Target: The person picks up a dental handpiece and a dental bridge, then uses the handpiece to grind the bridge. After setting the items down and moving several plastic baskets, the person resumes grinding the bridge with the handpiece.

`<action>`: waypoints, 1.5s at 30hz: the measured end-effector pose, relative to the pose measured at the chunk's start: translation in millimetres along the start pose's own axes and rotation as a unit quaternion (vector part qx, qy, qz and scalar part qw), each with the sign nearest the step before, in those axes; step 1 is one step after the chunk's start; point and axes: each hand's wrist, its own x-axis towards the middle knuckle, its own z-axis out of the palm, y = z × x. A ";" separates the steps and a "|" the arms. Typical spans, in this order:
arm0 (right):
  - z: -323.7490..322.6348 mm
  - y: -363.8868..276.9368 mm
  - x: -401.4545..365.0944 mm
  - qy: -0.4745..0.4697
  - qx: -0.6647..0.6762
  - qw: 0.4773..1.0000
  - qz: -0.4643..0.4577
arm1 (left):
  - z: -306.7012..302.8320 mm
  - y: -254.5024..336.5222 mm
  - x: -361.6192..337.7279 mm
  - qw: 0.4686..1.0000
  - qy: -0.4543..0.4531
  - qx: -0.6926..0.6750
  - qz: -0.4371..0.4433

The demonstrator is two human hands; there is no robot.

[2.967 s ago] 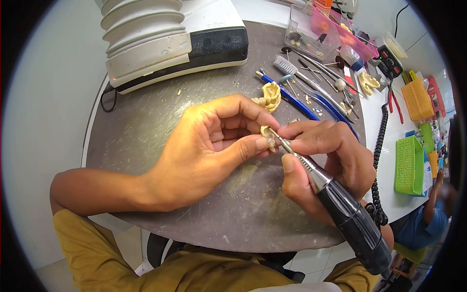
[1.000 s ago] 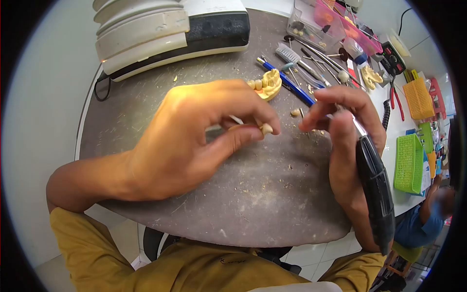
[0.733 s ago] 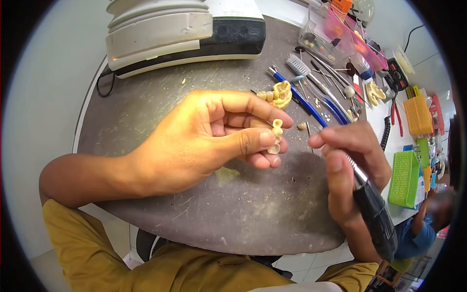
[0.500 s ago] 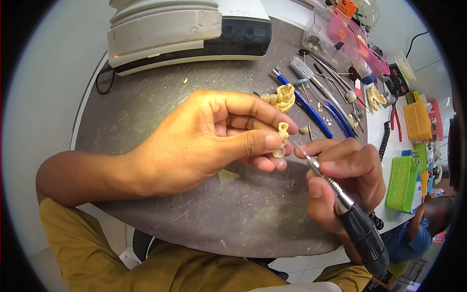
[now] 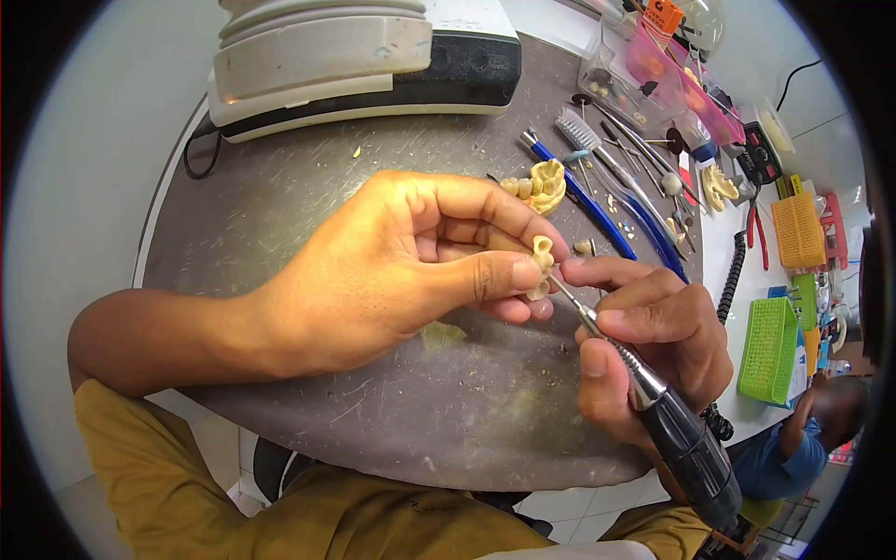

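Between the thumb and fingers of my left hand is a small cream-coloured dental bridge, its hollow crowns turned toward me. My right hand grips a dental handpiece like a pen, its body black and its nose silver. The thin bur at its tip meets the edge of the bridge in this view. My right index fingertip reaches close to my left fingers. Just behind my left hand lies a cream dental model with a row of greyish teeth beside it.
A white and black machine stands at the back. Blue-handled tools, a brush and burs lie to the right, near a pink tray. Green basket and orange basket stand farther right. A person in blue sits beyond.
My right hand has moved slightly left and up with the handpiece, bringing the bur tip to the bridge. My left hand has barely shifted.
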 end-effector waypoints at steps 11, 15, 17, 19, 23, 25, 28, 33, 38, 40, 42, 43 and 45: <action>-1.9 -1.3 2.6 -0.015 -0.005 1.000 0.008 | 1.7 1.4 -1.7 1.000 0.016 0.001 -0.016; -0.9 -2.6 2.8 -0.011 0.001 1.000 0.017 | 2.5 3.6 -1.9 1.000 0.014 0.007 -0.015; -0.8 -1.3 3.3 -0.011 0.001 1.000 0.006 | 3.0 3.2 -1.8 1.000 0.015 0.010 -0.014; -0.5 -0.2 2.5 -0.010 0.001 1.000 -0.006 | 2.9 2.7 -1.3 1.000 0.015 0.012 -0.012; -0.4 -0.7 1.9 0.001 0.005 1.000 0.005 | 2.8 2.7 -1.4 1.000 0.011 0.013 -0.010; -1.3 -1.5 3.2 -0.004 -0.003 1.000 0.006 | 2.9 3.5 -1.6 1.000 0.011 0.012 -0.010; -3.2 -3.0 5.4 -0.016 0.003 1.000 0.022 | 2.6 3.2 -2.0 1.000 0.014 0.012 -0.012; -0.8 -0.6 4.7 -0.013 -0.003 1.000 -0.002 | 2.0 1.3 -1.5 1.000 0.013 0.018 -0.003; -3.0 1.3 4.8 -0.016 0.005 1.000 -0.001 | 2.8 3.3 -1.4 1.000 0.011 0.025 -0.007; -3.3 2.9 5.3 -0.019 0.007 1.000 -0.007 | 2.3 2.9 -1.1 1.000 0.010 0.026 -0.008; -3.3 3.5 5.4 -0.022 -0.005 0.999 -0.022 | 1.2 1.7 -0.8 1.000 0.009 0.029 -0.001; -2.8 3.8 4.7 -0.022 -0.006 1.000 -0.022 | 1.2 1.9 -0.7 1.000 0.009 0.030 -0.001; -1.3 3.7 3.1 0.002 0.025 1.000 -0.014 | 1.9 2.9 -1.3 0.999 0.005 0.035 0.005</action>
